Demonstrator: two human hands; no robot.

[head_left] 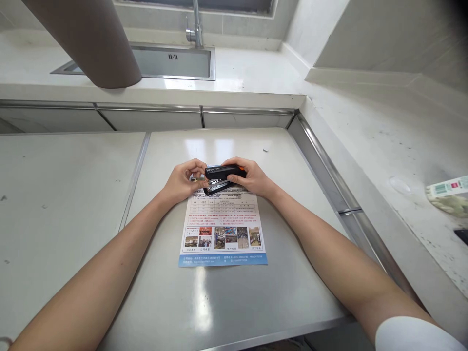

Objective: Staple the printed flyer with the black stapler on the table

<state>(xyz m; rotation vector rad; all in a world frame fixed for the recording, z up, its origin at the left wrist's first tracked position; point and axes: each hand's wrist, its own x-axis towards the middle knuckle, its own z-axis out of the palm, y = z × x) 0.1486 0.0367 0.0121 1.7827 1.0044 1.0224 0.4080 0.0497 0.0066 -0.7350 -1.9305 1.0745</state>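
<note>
A black stapler (218,184) with an orange detail at its back end is held over a printed flyer (223,243), its top arm raised apart from the metal magazine. My right hand (252,176) wraps round the stapler's back end, thumb along the side and fingers over the top. At the front end, my left hand (184,180) is closed, with curled fingers and the thumb touching the stapler's nose. What lies between the left fingertips is partly hidden. The flyer lies flat on the white table (157,292), its upper part covered by the hands and stapler.
A small staple-like piece (265,150) lies on the table beyond my right hand. Behind are a sink (210,63) with a faucet (198,34) and a brown cylindrical object (106,53). A clear package with a label (449,187) sits on the right counter (383,146).
</note>
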